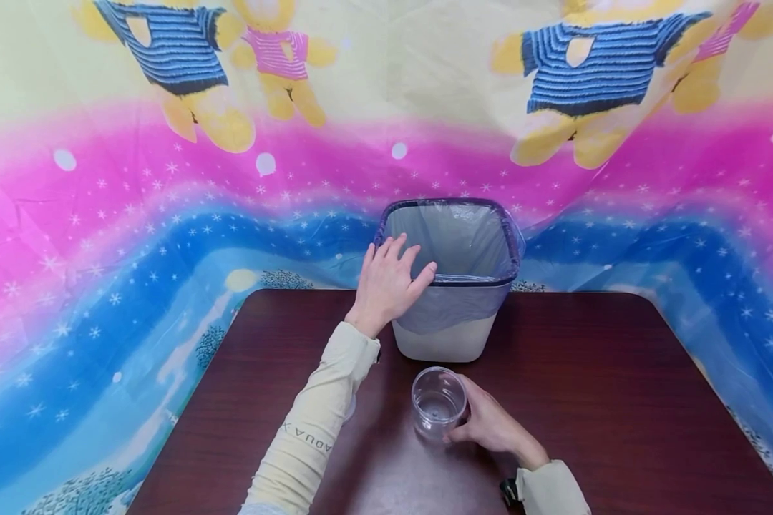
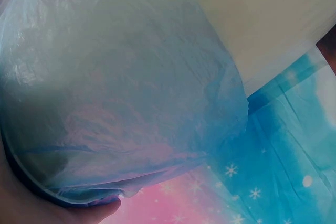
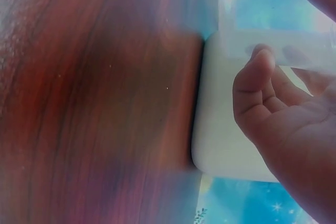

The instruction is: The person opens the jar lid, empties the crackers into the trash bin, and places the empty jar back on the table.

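Note:
At the front left of the bin (image 1: 447, 343), my left hand (image 1: 389, 282) has its fingers spread and stretched forward beside the rim. A translucent liner bag (image 1: 454, 307) hangs over that rim and fills most of the left wrist view. There, part of my left hand (image 2: 100, 212) shows at the rim's lower edge; whether it touches is hard to tell. My right hand (image 1: 492, 422) grips a clear plastic cup (image 1: 438, 400) from its right side, in front of the bin. In the right wrist view, curled fingers (image 3: 254, 80) lie against the see-through cup (image 3: 228, 19).
The bin stands toward the back of the dark wooden table (image 1: 592, 379). A patterned cloth (image 1: 142, 236) hangs behind and around the table. Beside the left sleeve (image 1: 309, 422), the edge of a small clear round thing (image 1: 351, 408) peeks out, mostly hidden.

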The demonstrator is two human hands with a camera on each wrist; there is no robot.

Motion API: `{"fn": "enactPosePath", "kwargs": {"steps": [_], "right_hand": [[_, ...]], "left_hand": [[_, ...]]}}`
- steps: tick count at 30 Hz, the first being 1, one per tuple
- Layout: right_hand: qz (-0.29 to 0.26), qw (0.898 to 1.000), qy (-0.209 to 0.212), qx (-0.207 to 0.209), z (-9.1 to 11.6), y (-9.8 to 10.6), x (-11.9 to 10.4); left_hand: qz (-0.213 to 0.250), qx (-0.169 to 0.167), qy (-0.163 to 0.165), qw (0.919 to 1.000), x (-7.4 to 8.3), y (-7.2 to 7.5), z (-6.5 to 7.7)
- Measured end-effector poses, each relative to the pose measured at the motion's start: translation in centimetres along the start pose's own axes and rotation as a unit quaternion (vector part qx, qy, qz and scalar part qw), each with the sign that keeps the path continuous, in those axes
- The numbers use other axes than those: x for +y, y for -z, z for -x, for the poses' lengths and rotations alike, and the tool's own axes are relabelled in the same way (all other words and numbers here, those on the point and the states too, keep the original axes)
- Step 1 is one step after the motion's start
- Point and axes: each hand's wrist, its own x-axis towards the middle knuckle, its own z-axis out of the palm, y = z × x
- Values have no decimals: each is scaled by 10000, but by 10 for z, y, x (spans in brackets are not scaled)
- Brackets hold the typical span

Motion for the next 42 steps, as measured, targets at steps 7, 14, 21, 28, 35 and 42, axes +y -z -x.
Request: {"fn": "enactPosePath", "kwargs": {"steps": [7,14,21,28,35,42], "right_hand": [[40,10000,-14,2,-1,-1,2],[13,10000,18,40,-1,-2,3],[-16,10000,-2,6,-1,-4,6],[-61,9999,-136,22,1,-4,8],[-26,10000,-87,2,3,-5,9],[2,10000,-90,-18,4,-6,10]], "left_hand": [[12,27,-10,10000,0,1,-1],[2,27,-9,10000,1,1,-2],[-19,-51,-35,10000,2,1,-3],[-5,-38,-30,10000,2,0,-2],[-11,-38,-26,10000,2,0,0],[10,-44,-21,10000,1,0,0]]}}
